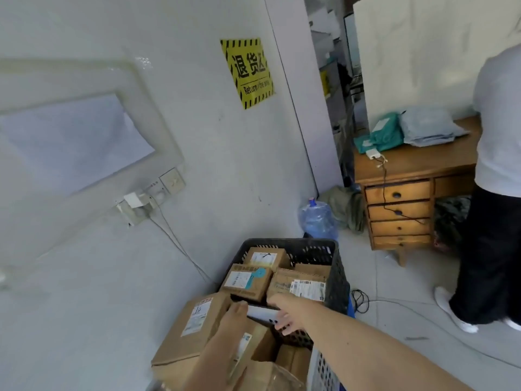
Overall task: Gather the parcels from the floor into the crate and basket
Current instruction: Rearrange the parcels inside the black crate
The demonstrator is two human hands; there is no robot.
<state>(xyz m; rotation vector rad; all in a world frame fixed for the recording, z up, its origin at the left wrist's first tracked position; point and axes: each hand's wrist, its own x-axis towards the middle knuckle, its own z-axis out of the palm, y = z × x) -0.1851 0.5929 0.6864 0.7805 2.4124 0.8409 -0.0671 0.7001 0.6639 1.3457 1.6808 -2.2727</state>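
A black plastic crate (337, 266) stands by the wall and holds several cardboard parcels (246, 280). Nearer to me is a white perforated basket (324, 371) with more brown boxes (293, 359) in it. A large cardboard box (191, 331) lies tilted at the crate's near left corner. A small flat white parcel (260, 313) is over the crate's near edge. My left hand (235, 316) holds its left end, and my right hand (286, 314) grips its right end with the fingers curled under.
A person in a white top and dark trousers (490, 221) stands at the right by a wooden desk with drawers (400, 210) bearing soft mailers (425, 128). A blue water jug (318, 220) stands behind the crate. Cables (361, 300) trail on the tiled floor.
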